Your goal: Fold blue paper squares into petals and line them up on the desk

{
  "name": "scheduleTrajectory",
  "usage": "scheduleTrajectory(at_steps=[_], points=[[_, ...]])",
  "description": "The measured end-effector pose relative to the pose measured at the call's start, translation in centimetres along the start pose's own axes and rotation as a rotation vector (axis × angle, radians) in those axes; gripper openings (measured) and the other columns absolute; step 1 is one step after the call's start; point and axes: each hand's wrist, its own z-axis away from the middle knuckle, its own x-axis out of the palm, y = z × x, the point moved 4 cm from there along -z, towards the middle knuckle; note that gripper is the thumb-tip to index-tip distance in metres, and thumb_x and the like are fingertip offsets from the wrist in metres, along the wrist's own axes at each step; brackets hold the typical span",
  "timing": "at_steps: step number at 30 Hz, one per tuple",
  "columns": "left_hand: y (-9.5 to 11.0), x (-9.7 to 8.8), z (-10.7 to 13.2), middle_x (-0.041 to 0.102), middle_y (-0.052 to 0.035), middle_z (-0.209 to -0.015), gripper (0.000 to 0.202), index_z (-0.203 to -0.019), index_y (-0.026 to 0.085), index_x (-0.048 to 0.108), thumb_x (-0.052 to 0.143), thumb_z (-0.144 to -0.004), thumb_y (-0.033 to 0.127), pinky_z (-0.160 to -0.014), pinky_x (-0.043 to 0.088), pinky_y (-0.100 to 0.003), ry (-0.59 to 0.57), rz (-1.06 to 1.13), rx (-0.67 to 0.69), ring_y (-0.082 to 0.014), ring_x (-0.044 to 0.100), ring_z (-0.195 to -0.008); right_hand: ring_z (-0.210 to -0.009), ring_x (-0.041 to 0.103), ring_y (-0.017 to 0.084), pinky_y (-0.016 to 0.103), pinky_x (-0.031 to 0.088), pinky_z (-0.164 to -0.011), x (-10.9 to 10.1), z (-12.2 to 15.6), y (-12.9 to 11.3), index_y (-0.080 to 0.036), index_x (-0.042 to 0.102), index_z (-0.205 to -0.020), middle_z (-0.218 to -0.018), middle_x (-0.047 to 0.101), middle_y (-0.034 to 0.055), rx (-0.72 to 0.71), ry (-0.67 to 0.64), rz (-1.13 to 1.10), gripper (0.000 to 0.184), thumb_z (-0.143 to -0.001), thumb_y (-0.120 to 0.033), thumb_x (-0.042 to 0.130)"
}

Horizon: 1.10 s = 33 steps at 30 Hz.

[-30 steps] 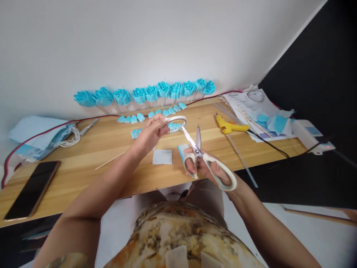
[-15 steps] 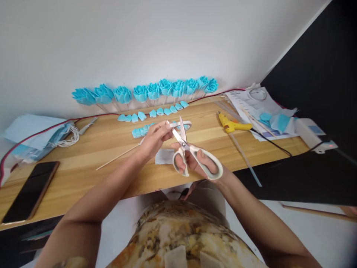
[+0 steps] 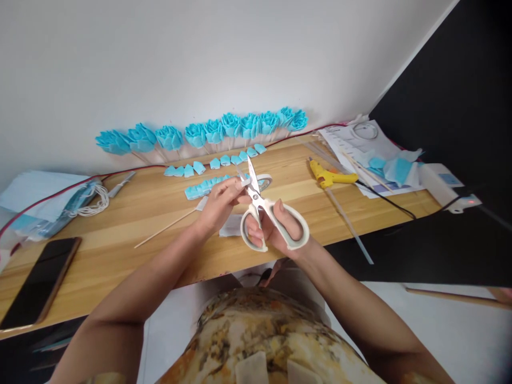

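My left hand (image 3: 221, 201) pinches a small white strip (image 3: 245, 183) between thumb and fingers, above the middle of the wooden table. My right hand (image 3: 276, 230) has its fingers through the handles of white-handled scissors (image 3: 256, 200), whose tips point away from me. The blades are parted and lie right at the strip; whether they touch it I cannot tell. Just behind them shows a white ring-shaped band (image 3: 265, 182), partly covered by the scissors. Overlapping blue petal pieces (image 3: 204, 188) lie beyond my left hand. A thin wooden stick (image 3: 164, 228) passes behind my left wrist.
Blue flowers on sticks (image 3: 196, 135) line the wall, with loose petals (image 3: 194, 168) before them. To the right lie a yellow glue gun (image 3: 334, 176), papers (image 3: 348, 140) and a white box (image 3: 436, 184). A phone (image 3: 42, 280) and blue sheets (image 3: 44, 192) are at left.
The scissors have shifted slightly left and turned more upright, bringing their blades closer to the white strip at my left fingertips. The whole view has moved a little.
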Motion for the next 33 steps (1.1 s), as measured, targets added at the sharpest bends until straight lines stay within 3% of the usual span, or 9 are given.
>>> scheduleTrajectory(at_steps=[8,12,17,23,27,33], points=[[-0.1,-0.3,0.5,0.062,-0.002,-0.077,0.024,-0.081,0.017,0.072,0.069,-0.084,0.041,-0.079,0.047,-0.028,-0.066,0.017,-0.02,-0.0154,0.057,-0.078,-0.053,0.037,0.009,0.022,0.035,-0.046,-0.4,0.1,-0.1,-0.021,0.068,-0.112,-0.068,0.048,-0.0034,0.028,0.107,-0.088,0.059,-0.087,-0.073,0.058],[-0.3,-0.7,0.5,0.063,-0.0038,-0.078,0.026,-0.082,0.018,0.071,0.066,-0.086,0.043,-0.082,0.047,-0.032,-0.09,-0.121,-0.012,-0.019,0.059,-0.081,-0.051,0.033,0.008,0.02,0.03,-0.041,-0.4,0.3,-0.6,-0.02,0.07,-0.109,-0.064,0.046,-0.0045,0.046,0.137,-0.083,0.058,-0.083,-0.071,0.065],[-0.8,-1.1,0.2,0.062,-0.002,-0.075,0.028,-0.082,0.018,0.073,0.069,-0.087,0.046,-0.077,0.044,-0.029,-0.094,-0.181,0.001,-0.0155,0.055,-0.074,-0.046,0.03,0.006,0.019,0.027,-0.038,-0.1,0.7,-0.4,-0.019,0.07,-0.116,-0.062,0.046,-0.0061,0.039,0.084,-0.042,0.06,-0.085,-0.07,0.064],[-1.2,-1.9,-0.4,0.045,0.0023,-0.058,0.028,-0.069,0.018,0.068,0.07,-0.083,0.042,-0.059,0.035,-0.027,0.027,-0.11,-0.03,-0.0118,0.041,-0.059,-0.052,0.042,0.006,0.021,0.033,-0.048,1.3,2.0,-0.2,-0.019,0.064,-0.13,-0.073,0.053,-0.0027,0.021,-0.158,0.192,0.067,-0.083,-0.066,0.07],[-0.6,-2.0,-0.7,0.038,0.0028,-0.056,0.038,-0.052,0.018,0.052,0.067,-0.082,0.036,-0.063,0.037,-0.028,0.074,-0.094,0.03,-0.0113,0.038,-0.058,-0.066,0.043,0.012,0.027,0.036,-0.061,-0.1,2.9,-0.8,-0.021,0.06,-0.133,-0.081,0.051,0.0005,-0.091,-0.087,0.232,0.071,-0.086,-0.075,0.057],[-0.3,-1.7,-0.7,0.027,0.0043,-0.054,0.053,-0.05,0.02,0.042,0.068,-0.088,0.046,-0.075,0.041,-0.03,0.014,-0.073,0.065,-0.0118,0.037,-0.059,-0.068,0.043,0.014,0.028,0.037,-0.061,-1.9,3.9,0.0,-0.023,0.057,-0.134,-0.082,0.049,0.0009,-0.033,-0.053,0.119,0.061,-0.095,-0.069,0.046]])
